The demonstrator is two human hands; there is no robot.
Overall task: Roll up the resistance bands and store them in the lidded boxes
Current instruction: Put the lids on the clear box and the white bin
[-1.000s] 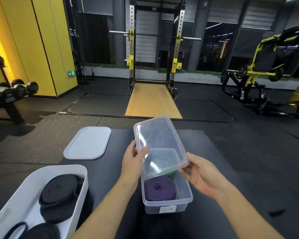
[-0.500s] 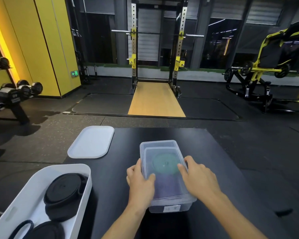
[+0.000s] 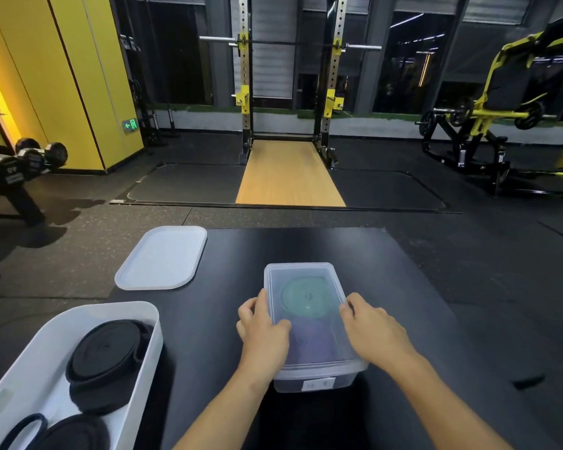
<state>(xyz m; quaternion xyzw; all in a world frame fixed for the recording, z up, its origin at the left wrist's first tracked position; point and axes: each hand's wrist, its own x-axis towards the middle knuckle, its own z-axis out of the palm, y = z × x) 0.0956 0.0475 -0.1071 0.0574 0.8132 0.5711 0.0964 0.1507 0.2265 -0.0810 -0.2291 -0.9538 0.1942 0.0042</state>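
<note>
Bands [image 3: 301, 300] are lying rolled inside the box [image 3: 293, 383]. Left hand [image 3: 264, 334] and right hand [image 3: 372, 334] are gripping its lid [image 3: 306, 271] edges, fingers curled

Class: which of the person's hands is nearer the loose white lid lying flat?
Left. The left hand grips the clear box on the side facing the white lid; the right hand grips the box's opposite side, farther away.

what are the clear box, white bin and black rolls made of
Box: seemingly thin clear plastic, slightly frosted; the green roll shows blurred through it.
Bin: looks like opaque white plastic, smooth, with rounded moulded corners.
Black rolls: matte, probably rubber or latex; layered coils show, exact material unclear.
</note>
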